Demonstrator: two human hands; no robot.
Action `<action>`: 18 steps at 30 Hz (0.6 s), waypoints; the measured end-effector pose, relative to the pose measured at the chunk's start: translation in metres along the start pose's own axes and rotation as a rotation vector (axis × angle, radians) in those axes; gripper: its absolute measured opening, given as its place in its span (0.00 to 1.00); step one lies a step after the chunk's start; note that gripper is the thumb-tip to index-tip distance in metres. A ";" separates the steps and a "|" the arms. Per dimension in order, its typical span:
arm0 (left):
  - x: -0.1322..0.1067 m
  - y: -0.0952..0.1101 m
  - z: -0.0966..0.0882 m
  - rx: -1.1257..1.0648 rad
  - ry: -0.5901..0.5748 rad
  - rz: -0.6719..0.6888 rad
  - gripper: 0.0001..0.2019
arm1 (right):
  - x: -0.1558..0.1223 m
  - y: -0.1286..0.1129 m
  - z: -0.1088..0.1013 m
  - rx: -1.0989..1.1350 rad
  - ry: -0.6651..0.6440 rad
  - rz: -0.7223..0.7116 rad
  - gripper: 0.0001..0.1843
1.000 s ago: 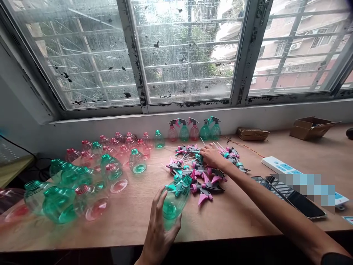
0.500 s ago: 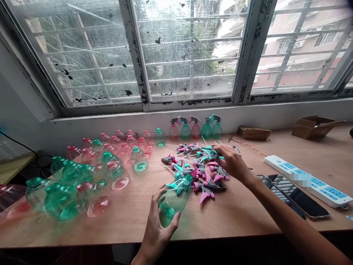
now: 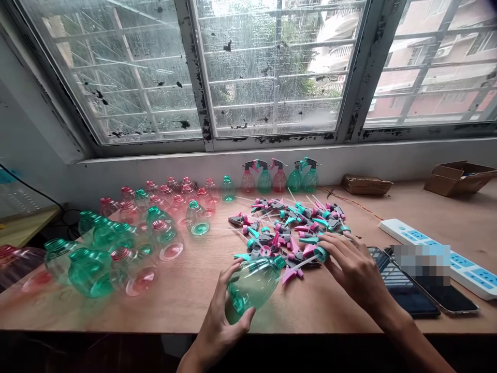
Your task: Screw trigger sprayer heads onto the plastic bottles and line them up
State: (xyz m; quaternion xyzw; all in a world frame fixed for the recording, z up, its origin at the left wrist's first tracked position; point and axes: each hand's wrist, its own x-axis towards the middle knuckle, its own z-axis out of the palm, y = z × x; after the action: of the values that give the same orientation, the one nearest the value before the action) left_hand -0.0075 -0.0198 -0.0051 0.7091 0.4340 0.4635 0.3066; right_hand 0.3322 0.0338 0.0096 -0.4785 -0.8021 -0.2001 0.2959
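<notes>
My left hand [image 3: 221, 316] is wrapped round a clear green plastic bottle [image 3: 252, 282], tilted with its neck toward the right. My right hand [image 3: 355, 267] pinches a teal spray trigger head [image 3: 316, 253] with a thin white dip tube, held close to the bottle's neck. Behind both hands lies a pile of pink, teal and grey trigger heads [image 3: 289, 225] on the wooden table [image 3: 318, 305].
Several empty green and pink bottles [image 3: 128, 238] crowd the table's left side. Finished spray bottles [image 3: 279, 178] stand under the window sill. Two phones [image 3: 411, 285], a white power strip [image 3: 458, 261] and small cardboard boxes [image 3: 456, 176] lie to the right.
My right hand drew back from the pile toward me, carrying a teal trigger head to the bottle's neck. The left hand kept hold of the green bottle.
</notes>
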 end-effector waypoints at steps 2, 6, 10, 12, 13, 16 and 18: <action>-0.001 0.000 0.000 -0.004 0.000 -0.003 0.33 | -0.004 0.003 -0.006 0.010 0.038 0.048 0.12; -0.001 0.004 0.001 -0.041 0.046 -0.039 0.32 | -0.011 0.014 -0.012 -0.038 0.090 0.125 0.11; 0.000 0.012 -0.001 -0.031 0.000 -0.024 0.33 | -0.013 0.008 -0.008 0.003 0.073 0.126 0.10; 0.001 0.014 -0.003 0.006 -0.039 0.000 0.34 | -0.011 -0.004 -0.006 0.106 0.029 0.088 0.12; 0.001 0.015 -0.004 0.020 -0.060 0.013 0.34 | -0.010 -0.011 -0.005 0.188 -0.002 0.074 0.13; 0.001 0.015 -0.005 0.018 -0.123 0.035 0.36 | -0.009 -0.032 -0.007 0.558 -0.122 0.095 0.13; 0.001 0.015 -0.006 -0.010 -0.164 0.017 0.36 | -0.010 -0.043 -0.009 0.860 -0.240 0.218 0.10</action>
State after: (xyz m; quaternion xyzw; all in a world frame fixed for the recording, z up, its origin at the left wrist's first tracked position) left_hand -0.0077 -0.0251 0.0096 0.7467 0.3991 0.4087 0.3407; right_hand 0.3001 0.0022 0.0078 -0.4135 -0.7860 0.2399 0.3919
